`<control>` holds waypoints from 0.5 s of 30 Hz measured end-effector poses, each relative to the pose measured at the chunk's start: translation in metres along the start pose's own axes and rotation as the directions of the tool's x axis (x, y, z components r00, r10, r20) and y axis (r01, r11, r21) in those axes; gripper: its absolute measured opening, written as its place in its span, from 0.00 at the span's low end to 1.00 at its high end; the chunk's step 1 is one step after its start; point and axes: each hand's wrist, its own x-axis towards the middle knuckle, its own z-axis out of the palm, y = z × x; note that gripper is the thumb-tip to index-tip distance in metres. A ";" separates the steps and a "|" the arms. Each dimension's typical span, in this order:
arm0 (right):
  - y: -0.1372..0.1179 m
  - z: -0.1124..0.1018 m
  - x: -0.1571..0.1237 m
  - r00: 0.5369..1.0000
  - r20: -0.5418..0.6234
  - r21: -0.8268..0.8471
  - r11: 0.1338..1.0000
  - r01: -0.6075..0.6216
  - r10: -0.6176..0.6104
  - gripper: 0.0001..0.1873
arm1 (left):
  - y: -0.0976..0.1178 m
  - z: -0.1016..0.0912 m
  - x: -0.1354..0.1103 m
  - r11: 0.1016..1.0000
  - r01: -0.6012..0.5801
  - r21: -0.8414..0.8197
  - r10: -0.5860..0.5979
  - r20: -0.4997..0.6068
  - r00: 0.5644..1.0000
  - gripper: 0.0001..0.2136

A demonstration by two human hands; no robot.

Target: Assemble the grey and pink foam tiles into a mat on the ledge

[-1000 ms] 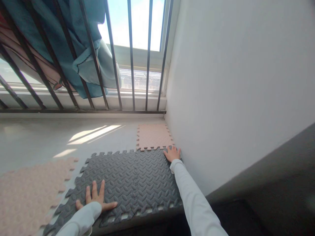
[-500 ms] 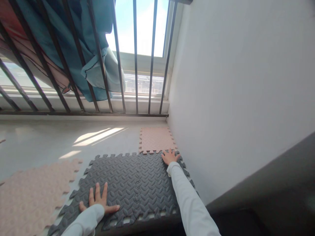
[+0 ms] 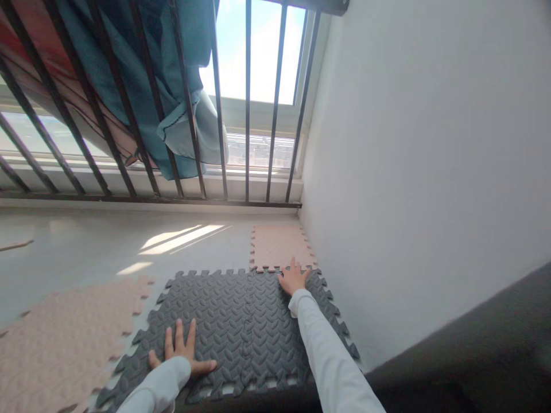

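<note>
Two dark grey foam mat tiles with toothed edges lie joined side by side on the floor. My left hand (image 3: 183, 347) rests on the left grey foam tile (image 3: 210, 310), fingers spread and palm down. On the right grey foam tile (image 3: 271, 338), close to its far edge, lies my right hand (image 3: 294, 279), fingers apart. A small pink foam tile (image 3: 282, 246) adjoins that far edge, just beyond my right fingertips. Neither hand grips anything. My right fingertips reach the line between grey and pink; whether they touch the pink tile I cannot tell.
More pink foam matting (image 3: 73, 338) lies at the left, apart from the grey tiles. A white wall (image 3: 413, 160) rises on the right. Dark metal railings (image 3: 247, 115) stand at the back, with blue cloth (image 3: 172, 109) hanging behind them. A thin pink piece (image 3: 16, 245) lies far left.
The view has shifted slightly left, so most things sit further right. My right hand has moved slightly left along the grey tile's far edge. My left hand stays put on its tile.
</note>
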 end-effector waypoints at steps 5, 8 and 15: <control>-0.015 0.007 -0.003 0.999 -0.018 0.013 0.999 0.044 -0.043 0.24 | -0.002 0.003 0.000 0.994 -0.063 -0.087 0.060 -0.042 0.997 0.49; -0.018 0.010 -0.003 0.999 -0.016 -0.005 0.999 0.050 -0.050 0.24 | -0.003 0.000 -0.003 0.993 -0.071 -0.091 0.067 -0.046 0.997 0.50; -0.025 0.011 -0.004 0.997 -0.006 -0.001 0.997 0.082 -0.082 0.27 | -0.001 -0.010 -0.012 0.991 -0.085 -0.100 0.083 -0.028 0.996 0.48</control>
